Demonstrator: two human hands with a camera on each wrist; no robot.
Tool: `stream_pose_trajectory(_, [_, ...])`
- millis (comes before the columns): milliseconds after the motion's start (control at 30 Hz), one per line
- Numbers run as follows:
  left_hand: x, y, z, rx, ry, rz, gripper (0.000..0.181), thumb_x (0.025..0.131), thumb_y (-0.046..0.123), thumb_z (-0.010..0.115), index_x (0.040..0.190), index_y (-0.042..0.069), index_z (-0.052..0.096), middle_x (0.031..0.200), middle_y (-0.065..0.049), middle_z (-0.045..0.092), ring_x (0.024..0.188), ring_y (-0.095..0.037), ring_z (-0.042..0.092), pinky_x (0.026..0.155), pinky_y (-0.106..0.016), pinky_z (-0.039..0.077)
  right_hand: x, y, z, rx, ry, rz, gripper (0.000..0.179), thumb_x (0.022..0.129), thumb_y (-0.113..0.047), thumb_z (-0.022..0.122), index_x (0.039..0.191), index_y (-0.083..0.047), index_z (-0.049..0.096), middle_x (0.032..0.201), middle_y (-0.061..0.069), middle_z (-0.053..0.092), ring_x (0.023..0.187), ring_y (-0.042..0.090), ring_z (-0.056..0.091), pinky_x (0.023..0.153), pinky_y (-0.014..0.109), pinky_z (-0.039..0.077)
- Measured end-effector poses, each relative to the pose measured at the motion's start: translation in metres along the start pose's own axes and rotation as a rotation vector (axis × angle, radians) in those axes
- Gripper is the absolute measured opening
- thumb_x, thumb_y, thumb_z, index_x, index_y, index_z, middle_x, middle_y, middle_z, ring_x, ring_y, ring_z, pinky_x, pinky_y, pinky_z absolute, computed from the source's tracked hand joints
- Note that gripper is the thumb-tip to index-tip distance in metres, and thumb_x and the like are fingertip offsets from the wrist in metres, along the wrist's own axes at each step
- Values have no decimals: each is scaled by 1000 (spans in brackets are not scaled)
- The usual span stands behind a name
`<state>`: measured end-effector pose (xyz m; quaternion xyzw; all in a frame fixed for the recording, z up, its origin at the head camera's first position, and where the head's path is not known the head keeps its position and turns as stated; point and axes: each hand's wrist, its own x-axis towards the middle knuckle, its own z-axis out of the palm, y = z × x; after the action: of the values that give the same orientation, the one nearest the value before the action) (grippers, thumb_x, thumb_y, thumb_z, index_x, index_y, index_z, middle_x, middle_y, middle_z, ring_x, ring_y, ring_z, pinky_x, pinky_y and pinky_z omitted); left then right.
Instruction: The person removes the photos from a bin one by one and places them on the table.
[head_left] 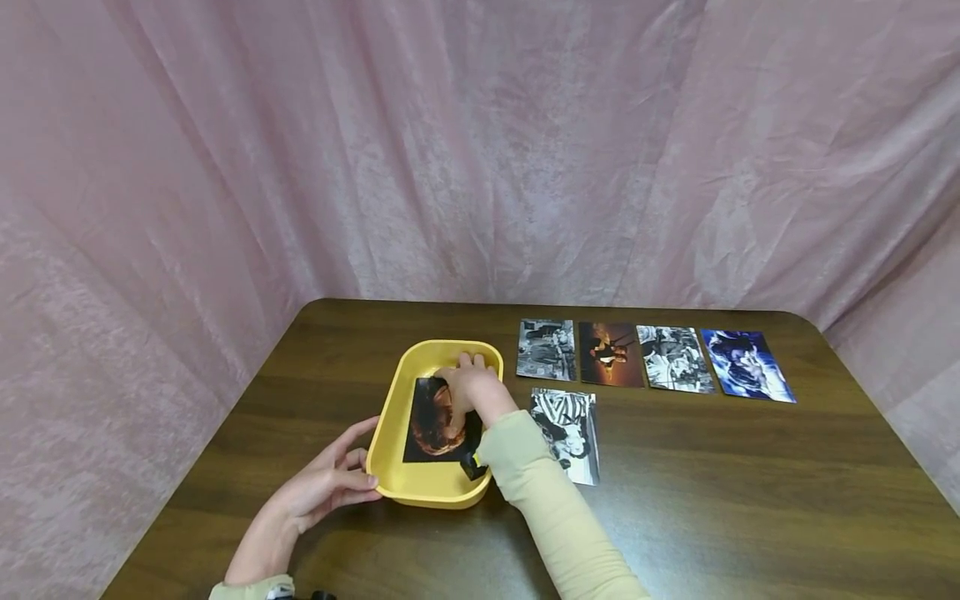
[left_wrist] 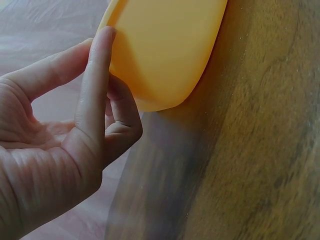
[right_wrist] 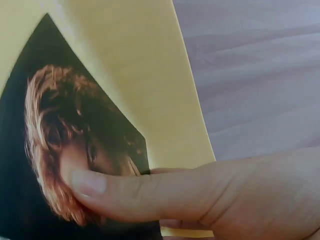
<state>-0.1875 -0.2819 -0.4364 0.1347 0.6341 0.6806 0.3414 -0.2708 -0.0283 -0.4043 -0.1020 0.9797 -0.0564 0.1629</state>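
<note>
A yellow plastic tray (head_left: 435, 502) with raised walls sits on the table. Inside it is a dark photo print (head_left: 427, 433) showing a head with reddish, wavy hair. My left hand (head_left: 326, 485) holds the tray's near left side; in the left wrist view its thumb and fingers pinch the rim. My right hand (head_left: 474, 388) reaches into the tray from the right. In the right wrist view the right thumb (right_wrist: 130, 192) lies across the face of the print (right_wrist: 75, 125), and the other fingers are mostly hidden behind its edge.
Right of the tray, several prints lie in a back row: a grey one (head_left: 546, 352), an orange-brown one (head_left: 611, 356), a black-and-white one (head_left: 675, 358) and a blue one (head_left: 747, 365). Another black-and-white print (head_left: 570, 433) lies in front, partly behind my right sleeve. Pink curtains (head_left: 480, 167) surround the brown table (head_left: 735, 500).
</note>
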Motion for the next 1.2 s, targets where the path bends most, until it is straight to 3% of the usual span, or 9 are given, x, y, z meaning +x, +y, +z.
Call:
stream_pose_trajectory(200, [-2, -1, -1, 1, 1, -3, 93, 87, 0, 63, 157, 11, 3, 105, -5, 58, 94, -19, 70, 85, -31, 61, 4, -3, 1, 12, 45, -7, 99, 57, -33, 96, 144, -36, 48, 145, 16, 36, 124, 32, 39, 95, 43, 50])
stream_pose_trajectory(400, [-1, -1, -1, 1, -9, 5, 94, 87, 0, 64, 157, 10, 3, 105, -5, 58, 93, -18, 71, 85, -30, 61, 4, -3, -1, 103, 19, 1, 94, 63, -14, 93, 143, -36, 50, 151, 22, 31, 107, 31, 58, 77, 37, 57])
stream_pose_trajectory(500, [0, 0, 0, 0, -13, 7, 94, 87, 0, 64, 158, 11, 3, 104, -5, 58, 93, -18, 70, 85, -30, 61, 5, -1, -2, 103, 20, -15, 86, 68, -5, 88, 142, -33, 53, 148, 17, 44, 111, 28, 55, 74, 32, 54])
stream_pose_trajectory(567, [1, 0, 0, -2, -14, 6, 94, 87, 0, 64, 158, 11, 3, 103, -5, 57, 93, -18, 70, 85, -30, 61, 5, 0, -3, 128, 18, -20, 81, 71, 3, 83, 140, -30, 56, 143, 12, 54, 106, 28, 62, 68, 30, 56])
stream_pose_trajectory(700, [1, 0, 1, -1, -10, -3, 94, 87, 0, 64, 158, 11, 3, 102, -5, 57, 93, -18, 70, 84, -30, 61, 5, 3, -9, 251, 3, -7, 73, 76, 15, 72, 137, -24, 60, 138, 17, 59, 73, 26, 73, 53, 28, 59])
stream_pose_trajectory(933, [1, -1, 0, 16, -5, -3, 95, 87, 0, 64, 158, 12, 2, 103, -4, 58, 92, -17, 70, 85, -30, 61, 2, 16, -29, 518, -55, -28, 60, 80, 14, 69, 134, -12, 61, 140, 27, 52, 73, 28, 74, 71, 36, 64])
stream_pose_trajectory(1067, [1, -1, 0, 11, -7, -2, 95, 87, -1, 63, 158, 12, 2, 103, -4, 57, 92, -17, 70, 85, -30, 61, -10, 30, -42, 668, -7, -104, 55, 81, 10, 71, 131, -10, 61, 97, 19, 67, 72, 33, 73, 75, 44, 63])
stream_pose_trajectory(1167, [1, -1, 0, 3, -11, -2, 95, 87, -1, 62, 158, 12, 1, 103, -4, 57, 92, -17, 70, 84, -29, 61, -20, 45, -50, 770, 41, -179, 53, 83, 7, 71, 132, -9, 59, 68, 9, 58, 72, 36, 72, 76, 48, 62])
stream_pose_trajectory(1200, [1, -1, 0, 0, -12, -1, 95, 87, -1, 63, 158, 12, 1, 103, -4, 57, 92, -17, 70, 84, -29, 61, -23, 51, -52, 808, 51, -199, 52, 85, 6, 70, 133, -9, 58, 67, 7, 55, 72, 37, 72, 76, 49, 62])
